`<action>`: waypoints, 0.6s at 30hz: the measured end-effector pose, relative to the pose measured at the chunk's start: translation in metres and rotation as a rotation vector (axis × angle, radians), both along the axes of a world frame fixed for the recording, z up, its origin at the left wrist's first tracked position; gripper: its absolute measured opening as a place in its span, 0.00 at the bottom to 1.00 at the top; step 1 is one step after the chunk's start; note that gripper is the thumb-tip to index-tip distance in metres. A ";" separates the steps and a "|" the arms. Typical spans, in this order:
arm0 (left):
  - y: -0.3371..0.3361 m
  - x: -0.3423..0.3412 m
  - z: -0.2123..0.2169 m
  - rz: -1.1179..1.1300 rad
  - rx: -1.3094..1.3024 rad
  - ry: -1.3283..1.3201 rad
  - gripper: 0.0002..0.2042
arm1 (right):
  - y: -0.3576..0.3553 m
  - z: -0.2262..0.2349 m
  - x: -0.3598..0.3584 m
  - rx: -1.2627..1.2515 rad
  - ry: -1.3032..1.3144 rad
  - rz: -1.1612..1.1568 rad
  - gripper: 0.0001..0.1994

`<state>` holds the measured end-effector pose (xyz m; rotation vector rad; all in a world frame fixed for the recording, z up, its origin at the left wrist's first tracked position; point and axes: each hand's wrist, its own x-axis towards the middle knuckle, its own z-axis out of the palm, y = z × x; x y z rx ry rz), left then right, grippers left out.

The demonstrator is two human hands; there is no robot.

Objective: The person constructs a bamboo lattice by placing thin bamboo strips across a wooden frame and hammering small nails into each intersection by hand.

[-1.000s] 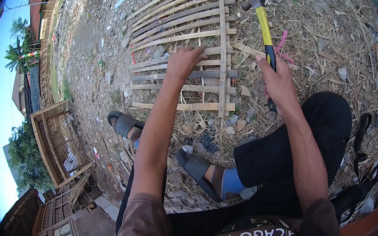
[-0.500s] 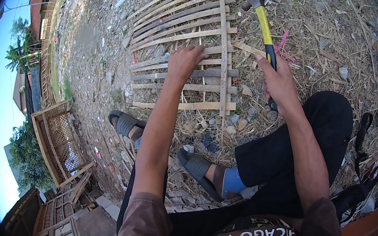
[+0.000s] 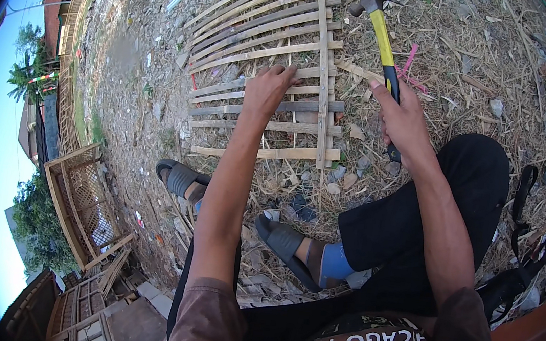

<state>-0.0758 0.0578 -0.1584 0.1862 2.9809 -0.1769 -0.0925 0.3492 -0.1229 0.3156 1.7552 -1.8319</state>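
**Two hands at a slatted bamboo panel**

Two bare hands work over a bamboo panel (image 3: 268, 68) that lies flat on ground littered with straw and rubble. Its long slats fan out to the upper left and are crossed by one upright strip (image 3: 322, 67) near their right ends.

The left hand (image 3: 267, 92) rests palm down on the lower slats, fingers spread and curled over a slat just left of the crossing strip; it grips nothing.

The right hand (image 3: 403, 122) is closed around the black grip of a hammer (image 3: 380, 34), just right of the panel. The yellow handle slants up and to the left, and the steel head hangs above the panel's upper right corner, clear of the slats.

Below the panel, two feet in dark sandals (image 3: 283, 240) rest on the ground, one with a blue sock. A pink scrap (image 3: 409, 59) lies in the straw beside the hammer handle.
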 end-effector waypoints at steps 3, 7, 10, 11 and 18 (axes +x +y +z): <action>0.003 0.000 -0.001 0.009 -0.007 0.011 0.13 | 0.000 0.001 0.000 -0.002 -0.037 -0.009 0.14; 0.004 -0.001 -0.002 0.010 0.009 0.012 0.14 | 0.001 -0.012 0.000 0.009 0.047 0.004 0.14; -0.002 0.002 -0.006 -0.021 0.021 0.060 0.14 | -0.001 -0.003 0.000 -0.009 -0.018 0.011 0.14; -0.001 0.001 -0.006 -0.023 0.023 0.059 0.14 | 0.000 -0.001 0.000 -0.006 -0.018 0.009 0.14; 0.008 0.001 -0.006 0.051 0.062 0.033 0.15 | 0.002 -0.005 0.000 0.005 0.000 -0.002 0.14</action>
